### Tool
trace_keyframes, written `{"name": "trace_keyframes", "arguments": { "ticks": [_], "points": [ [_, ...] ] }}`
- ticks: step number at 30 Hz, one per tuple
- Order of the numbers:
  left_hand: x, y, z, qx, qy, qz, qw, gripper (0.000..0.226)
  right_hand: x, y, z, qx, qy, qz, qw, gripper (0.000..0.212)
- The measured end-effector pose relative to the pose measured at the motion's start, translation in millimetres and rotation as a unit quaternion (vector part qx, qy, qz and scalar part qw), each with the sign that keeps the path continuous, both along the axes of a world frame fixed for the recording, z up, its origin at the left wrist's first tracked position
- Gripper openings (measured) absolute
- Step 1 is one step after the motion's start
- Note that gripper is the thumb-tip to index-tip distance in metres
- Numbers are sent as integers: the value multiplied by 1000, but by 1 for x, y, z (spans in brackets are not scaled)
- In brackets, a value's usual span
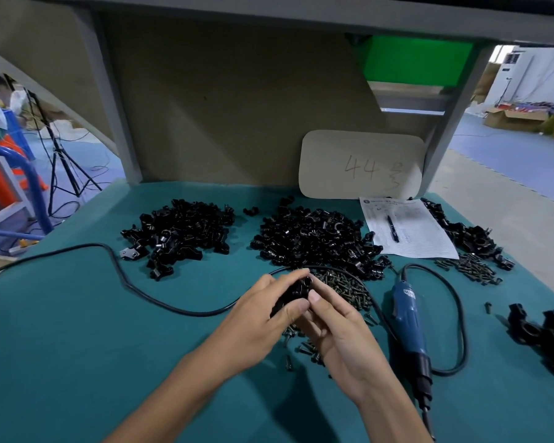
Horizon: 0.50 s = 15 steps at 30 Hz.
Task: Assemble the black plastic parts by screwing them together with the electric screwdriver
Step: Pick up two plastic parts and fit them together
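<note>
1. The left hand curls its fingers and thumb round a small black plastic part, held just above the green table mat; the part's round open end faces up and away.
2. The right hand meets it from the other side; its thumb presses on the part's near end and its fingers curl underneath, so both hands hold the same piece.
3. The blue electric screwdriver lies flat on the mat just to the right of the right hand, untouched, bit end towards the person; its black cable loops round beside it.
4. A heap of dark screws lies just behind and under the hands; a second scatter of screws lies further right.
5. Three piles of loose black parts lie behind: a left pile, a middle pile and a right pile.
6. A printed sheet with a pen on it lies between the middle and right piles; a card marked "44" leans behind it.
7. Joined black pieces sit at the right edge.
</note>
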<state>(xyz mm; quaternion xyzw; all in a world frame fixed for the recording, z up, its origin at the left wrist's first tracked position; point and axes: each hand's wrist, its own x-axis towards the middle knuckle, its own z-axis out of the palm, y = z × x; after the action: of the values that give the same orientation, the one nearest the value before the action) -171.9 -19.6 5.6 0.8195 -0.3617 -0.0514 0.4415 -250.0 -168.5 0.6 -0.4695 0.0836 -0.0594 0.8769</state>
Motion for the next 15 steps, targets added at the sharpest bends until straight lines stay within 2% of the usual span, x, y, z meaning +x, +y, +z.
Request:
{"name": "trace_keyframes", "arguments": {
  "ticks": [6, 10, 15],
  "points": [
    [4, 4, 6, -27, 13, -22, 999, 51, -2, -3, -4, 25, -7, 5, 1000, 34],
    [3, 5, 8, -4, 22, -44, 999, 43, -2, -2, -4, 24, -16, 2, 1000, 33],
    [0, 3, 7, 15, 27, -68, 997, 48, -4, -3, 0, 19, -8, -3, 1000, 24]
  ]
}}
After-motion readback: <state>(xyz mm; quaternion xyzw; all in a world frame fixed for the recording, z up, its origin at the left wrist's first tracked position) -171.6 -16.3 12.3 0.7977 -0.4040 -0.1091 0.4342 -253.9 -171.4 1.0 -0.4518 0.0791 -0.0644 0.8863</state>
